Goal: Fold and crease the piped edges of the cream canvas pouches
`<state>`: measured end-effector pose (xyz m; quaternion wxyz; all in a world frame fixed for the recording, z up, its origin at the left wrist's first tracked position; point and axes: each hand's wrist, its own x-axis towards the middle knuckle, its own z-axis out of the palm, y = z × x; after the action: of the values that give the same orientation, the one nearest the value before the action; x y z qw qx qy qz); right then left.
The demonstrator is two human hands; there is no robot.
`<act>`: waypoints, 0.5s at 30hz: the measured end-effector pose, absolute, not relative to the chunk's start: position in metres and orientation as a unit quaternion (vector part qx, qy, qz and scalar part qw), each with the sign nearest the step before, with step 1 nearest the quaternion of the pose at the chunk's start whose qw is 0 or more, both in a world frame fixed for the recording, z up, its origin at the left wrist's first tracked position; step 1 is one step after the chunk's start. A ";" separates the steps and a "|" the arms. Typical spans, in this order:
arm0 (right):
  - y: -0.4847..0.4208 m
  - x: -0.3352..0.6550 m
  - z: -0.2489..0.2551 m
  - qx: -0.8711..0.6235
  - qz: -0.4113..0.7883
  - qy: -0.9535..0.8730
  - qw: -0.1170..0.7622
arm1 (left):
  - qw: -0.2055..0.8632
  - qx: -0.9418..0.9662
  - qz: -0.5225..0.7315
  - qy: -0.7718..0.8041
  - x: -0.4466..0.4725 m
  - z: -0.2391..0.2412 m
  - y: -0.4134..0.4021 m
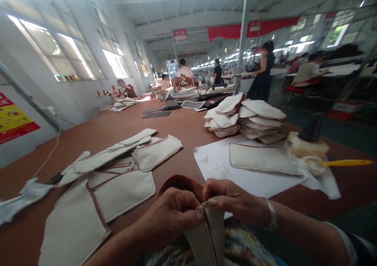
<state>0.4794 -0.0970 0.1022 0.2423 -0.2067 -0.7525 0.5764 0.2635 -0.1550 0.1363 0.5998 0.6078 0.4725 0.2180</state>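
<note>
Close in front of me, both hands pinch the top edge of a cream fabric piece with brown trim (216, 230), which hangs down over my lap. My left hand (173, 211) grips it between thumb and bent fingers. Right beside it, my right hand (235, 203) holds the edge the same way, a bracelet on its wrist. A brown curved flap (182, 182) shows just behind the fingers. To the left lie several loose cream pieces with brown edging (123, 191). One flat cream piece (262, 159) rests on white paper (212, 164) at the right.
Two stacks of cream pieces (262, 116) stand at the back right. A glue container with a dark top (306, 142) and a yellow-handled brush (347, 162) are at the right edge. Farther back on the brown table (118, 120) lie dark sheets (156, 114). Several people work beyond.
</note>
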 end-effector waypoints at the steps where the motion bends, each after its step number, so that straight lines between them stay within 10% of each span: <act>1: -0.098 0.480 0.105 -0.207 0.567 -0.761 0.238 | 0.604 0.603 0.220 0.473 0.265 0.137 -0.155; 15: -0.109 0.473 0.108 -0.234 0.550 -0.766 0.238 | 0.533 0.642 0.221 0.505 0.275 0.146 -0.156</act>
<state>0.4730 -0.1094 0.1080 0.2376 -0.2343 -0.7659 0.5496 0.2751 -0.1562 0.1460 0.5334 0.6416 0.5048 0.2213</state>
